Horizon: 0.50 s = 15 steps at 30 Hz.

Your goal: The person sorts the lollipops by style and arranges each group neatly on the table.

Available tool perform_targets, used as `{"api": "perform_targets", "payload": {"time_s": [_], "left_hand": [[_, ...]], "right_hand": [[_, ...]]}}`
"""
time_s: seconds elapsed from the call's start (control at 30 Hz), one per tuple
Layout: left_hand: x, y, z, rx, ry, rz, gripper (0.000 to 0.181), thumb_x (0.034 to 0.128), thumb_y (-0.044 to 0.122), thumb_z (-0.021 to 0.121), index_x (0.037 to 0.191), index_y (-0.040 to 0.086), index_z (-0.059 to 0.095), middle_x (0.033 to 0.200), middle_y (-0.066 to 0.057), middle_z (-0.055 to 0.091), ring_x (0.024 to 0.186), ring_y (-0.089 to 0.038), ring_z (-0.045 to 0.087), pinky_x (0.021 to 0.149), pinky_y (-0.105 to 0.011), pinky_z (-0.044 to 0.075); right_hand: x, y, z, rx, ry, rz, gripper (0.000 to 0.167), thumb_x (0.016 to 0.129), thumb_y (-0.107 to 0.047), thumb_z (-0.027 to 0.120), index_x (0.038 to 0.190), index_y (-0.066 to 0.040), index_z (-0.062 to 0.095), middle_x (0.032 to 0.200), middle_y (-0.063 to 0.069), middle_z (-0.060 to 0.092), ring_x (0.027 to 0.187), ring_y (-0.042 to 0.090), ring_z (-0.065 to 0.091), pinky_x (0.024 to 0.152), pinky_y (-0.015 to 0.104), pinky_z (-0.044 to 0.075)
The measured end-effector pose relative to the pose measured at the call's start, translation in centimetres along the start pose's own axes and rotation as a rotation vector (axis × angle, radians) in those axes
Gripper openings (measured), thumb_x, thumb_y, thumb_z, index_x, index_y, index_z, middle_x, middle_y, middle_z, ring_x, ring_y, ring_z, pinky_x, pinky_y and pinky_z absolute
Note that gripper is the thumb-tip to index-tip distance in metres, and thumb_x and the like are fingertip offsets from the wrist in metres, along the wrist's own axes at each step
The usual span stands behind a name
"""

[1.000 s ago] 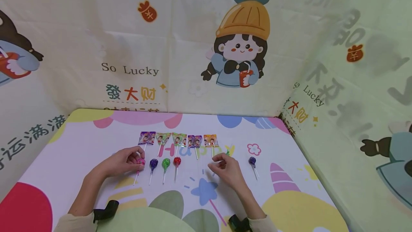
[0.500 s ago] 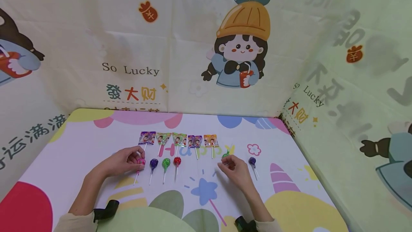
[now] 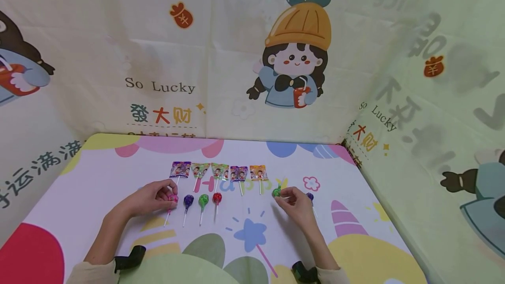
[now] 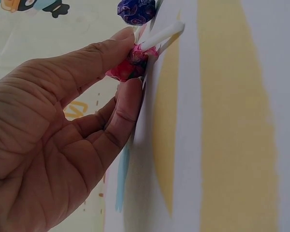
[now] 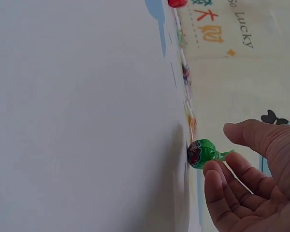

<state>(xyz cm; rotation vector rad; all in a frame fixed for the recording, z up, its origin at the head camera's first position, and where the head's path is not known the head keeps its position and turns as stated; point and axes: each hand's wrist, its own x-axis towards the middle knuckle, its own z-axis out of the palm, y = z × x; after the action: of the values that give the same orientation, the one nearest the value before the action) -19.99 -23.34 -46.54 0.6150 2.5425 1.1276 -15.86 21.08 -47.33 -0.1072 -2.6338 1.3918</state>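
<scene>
With thumb and fingers, my left hand [image 3: 151, 197] pinches the head of a pink lollipop [image 4: 130, 67], whose white stick points toward the near side in the head view. My right hand [image 3: 297, 207] is beside a green lollipop [image 5: 201, 153] on the right half of the table. In the right wrist view its thumb stands apart from the candy, while its loosely bent fingers are close to the twisted wrapper end; whether they touch it I cannot tell. Just right of that hand lies a purple lollipop [image 3: 310, 197], partly hidden by it.
Right of my left hand lie a purple lollipop [image 3: 188, 200], a green lollipop [image 3: 203, 200] and a red lollipop [image 3: 217, 197]. Behind them runs a row of several bagged lollipops [image 3: 219, 171]. The patterned table [image 3: 130, 165] meets a printed cloth backdrop [image 3: 232, 69].
My right hand has moved to the right, from left of the green lollipop to its right side, uncovering its head and covering part of the purple one. The left hand has stayed still.
</scene>
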Motion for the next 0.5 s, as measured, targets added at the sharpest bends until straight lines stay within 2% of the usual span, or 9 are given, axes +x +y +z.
{"api": "perform_targets", "payload": {"time_s": [0.13, 0.33, 0.5], "left_hand": [[-0.1, 0.1, 0.0, -0.005, 0.0, -0.004, 0.03, 0.0889, 0.022, 0.081, 0.106, 0.011, 0.058, 0.087, 0.0, 0.057, 0.08, -0.016, 0.053, 0.068, -0.023, 0.046], [-0.1, 0.2, -0.1, -0.01, -0.002, -0.018, 0.031, 0.0888, 0.023, 0.081, 0.106, 0.012, 0.058, 0.086, -0.001, 0.057, 0.08, -0.017, 0.052, 0.069, -0.024, 0.046], [0.0, 0.3, -0.2, -0.008, -0.004, -0.031, 0.031, 0.0886, 0.024, 0.081, 0.106, 0.013, 0.058, 0.086, -0.001, 0.057, 0.081, -0.018, 0.053, 0.07, -0.024, 0.046]], "right_hand": [[0.3, -0.1, -0.2, -0.002, 0.0, 0.028, 0.031, 0.084, -0.013, 0.085, 0.107, -0.001, 0.068, 0.103, 0.012, 0.072, 0.083, 0.019, 0.066, 0.069, 0.02, 0.054], [1.0, -0.4, -0.5, -0.006, -0.027, 0.027, 0.036, 0.082, -0.007, 0.085, 0.111, 0.001, 0.067, 0.107, 0.016, 0.072, 0.082, 0.019, 0.067, 0.068, 0.021, 0.054], [1.6, -0.5, -0.8, -0.029, -0.056, 0.027, 0.03, 0.085, 0.0, 0.078, 0.113, 0.002, 0.068, 0.11, 0.016, 0.071, 0.085, 0.021, 0.066, 0.077, 0.029, 0.057]]}}
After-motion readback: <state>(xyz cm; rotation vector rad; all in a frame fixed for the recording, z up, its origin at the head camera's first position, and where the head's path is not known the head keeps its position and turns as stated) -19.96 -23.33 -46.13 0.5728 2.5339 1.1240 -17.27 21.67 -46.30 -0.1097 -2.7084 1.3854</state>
